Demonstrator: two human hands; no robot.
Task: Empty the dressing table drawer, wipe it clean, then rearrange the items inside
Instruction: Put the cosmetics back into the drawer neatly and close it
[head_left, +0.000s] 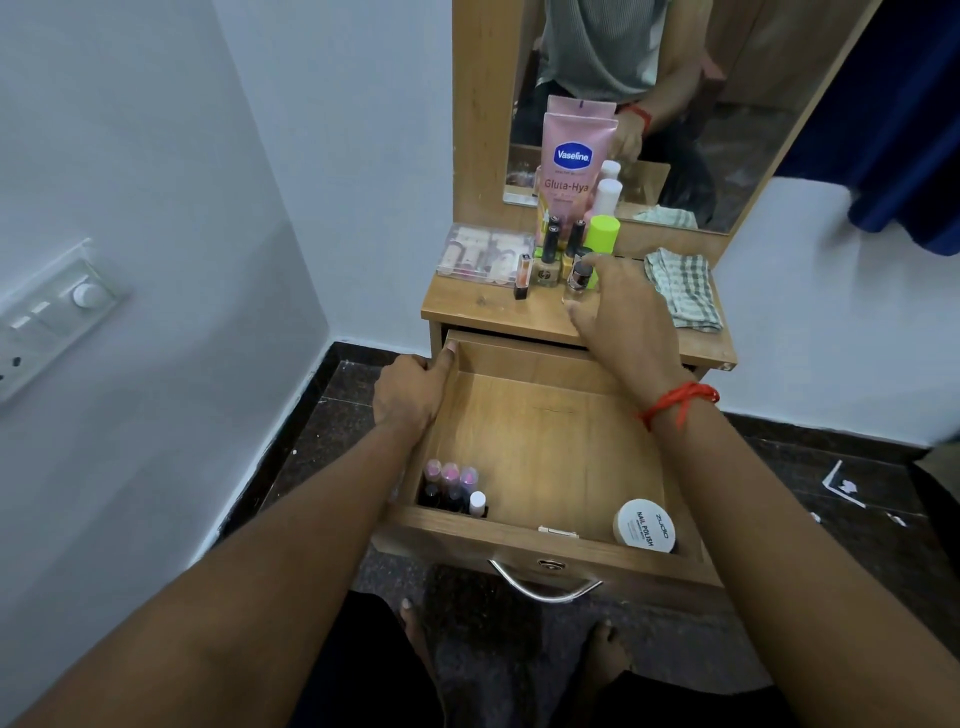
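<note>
The wooden drawer is pulled out below the dressing table top. My left hand grips the drawer's left wall. My right hand reaches over the table top, its fingers around a small clear bottle with a dark cap; whether it is lifted I cannot tell. In the drawer's near left corner stand several small pink-capped bottles and a white-capped one. A white nail polish remover tub lies at the near right. A pink Vaseline tube stands at the mirror.
On the table top are a clear cosmetics box, an orange lip gloss, dark-capped bottles, a lime-capped bottle and a checked cloth. A wall with a switch panel is on the left. A blue curtain hangs right.
</note>
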